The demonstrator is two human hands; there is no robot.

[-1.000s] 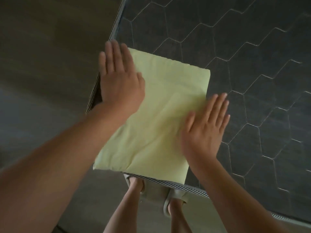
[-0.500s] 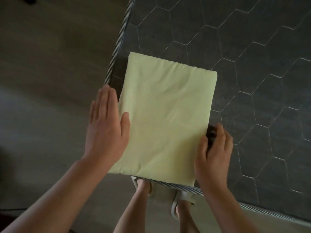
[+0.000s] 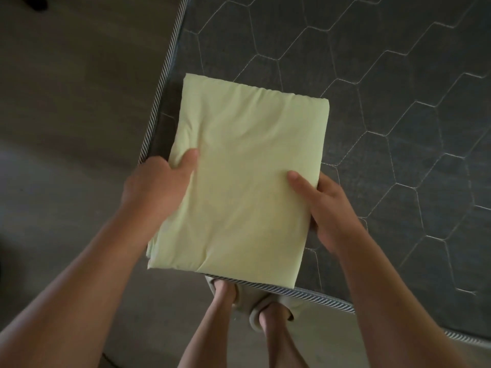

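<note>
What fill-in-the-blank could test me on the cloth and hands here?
The cloth sits at a ____ of the mattress.
The left hand and right hand each lay a ____ on top of the cloth.
The mattress is quilted in ____ shapes.
Missing: corner; thumb; hexagon.

folded cloth on mattress corner | left hand left edge | right hand right edge

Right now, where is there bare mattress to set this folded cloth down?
Bare mattress lies beyond the far edge of the folded cloth and right of the right hand. Crowded: the near-left corner, where the left hand grips too.
</note>
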